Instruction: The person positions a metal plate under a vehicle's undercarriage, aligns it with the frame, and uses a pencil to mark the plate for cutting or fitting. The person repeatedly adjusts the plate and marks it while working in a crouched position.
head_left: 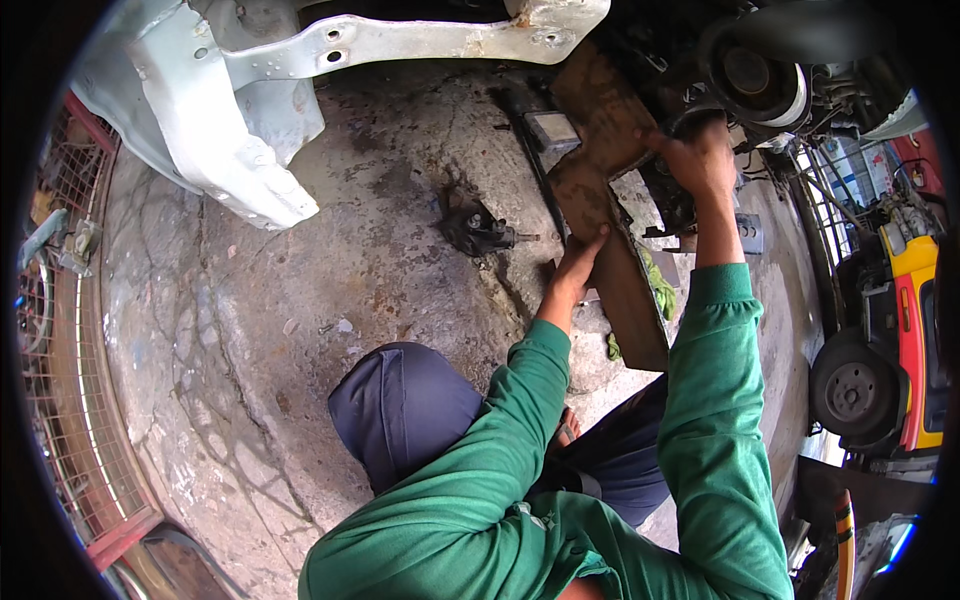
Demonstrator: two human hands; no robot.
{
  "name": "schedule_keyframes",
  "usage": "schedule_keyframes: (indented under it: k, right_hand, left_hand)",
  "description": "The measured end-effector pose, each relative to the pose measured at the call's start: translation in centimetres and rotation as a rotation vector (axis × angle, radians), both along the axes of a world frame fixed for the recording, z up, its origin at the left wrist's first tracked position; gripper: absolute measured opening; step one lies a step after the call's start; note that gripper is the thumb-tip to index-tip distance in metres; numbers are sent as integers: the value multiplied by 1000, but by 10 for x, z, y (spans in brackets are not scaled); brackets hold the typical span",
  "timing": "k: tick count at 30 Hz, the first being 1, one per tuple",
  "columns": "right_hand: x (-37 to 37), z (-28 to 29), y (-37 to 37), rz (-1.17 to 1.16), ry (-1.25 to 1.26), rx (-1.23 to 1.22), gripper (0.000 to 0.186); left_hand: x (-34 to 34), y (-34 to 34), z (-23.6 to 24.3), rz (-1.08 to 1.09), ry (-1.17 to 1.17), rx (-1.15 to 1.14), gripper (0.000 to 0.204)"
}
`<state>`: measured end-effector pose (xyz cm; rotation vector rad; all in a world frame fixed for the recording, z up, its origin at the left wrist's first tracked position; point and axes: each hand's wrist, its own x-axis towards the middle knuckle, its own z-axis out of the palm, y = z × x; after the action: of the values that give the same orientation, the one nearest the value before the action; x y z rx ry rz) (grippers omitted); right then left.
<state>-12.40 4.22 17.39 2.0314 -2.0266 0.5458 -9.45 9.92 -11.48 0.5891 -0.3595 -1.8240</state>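
Observation:
A long, flat brown piece with a jagged edge (632, 290), its material unclear, leans in front of me on the right. My left hand (576, 265) is closed on its left edge, the thumb lying over the face. Farther off, my right hand (703, 158) reaches in under a dark round part with a pale rim (748, 72). Its thumb points left toward the brown piece, while the other fingers curl around something dark that I cannot make out. Left of my left hand, a dark greasy metal part with a short shaft (480, 232) lies on the concrete.
White vehicle frame members (215, 110) overhang the far left. Beside the brown piece are a small pale box (552, 130) and a green cloth (658, 285). Wire mesh fencing (75, 350) runs along the left; a yellow and red vehicle with a black wheel (852, 388) stands right.

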Motion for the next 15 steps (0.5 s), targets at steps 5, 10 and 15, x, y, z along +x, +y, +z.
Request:
schedule_keyframes:
  k: [5,10,15]
  right_hand:
    - [5,0,-1,-5,-12,16,110]
    - [-11,-11,-12,35,23,-103,105]
    - [-11,-12,-11,48,22,-118,104]
  left_hand:
    - [4,-4,-6,7,-12,-1,88]
    - [5,3,8,2,29,9,90]
    - [8,3,11,-3,31,12,90]
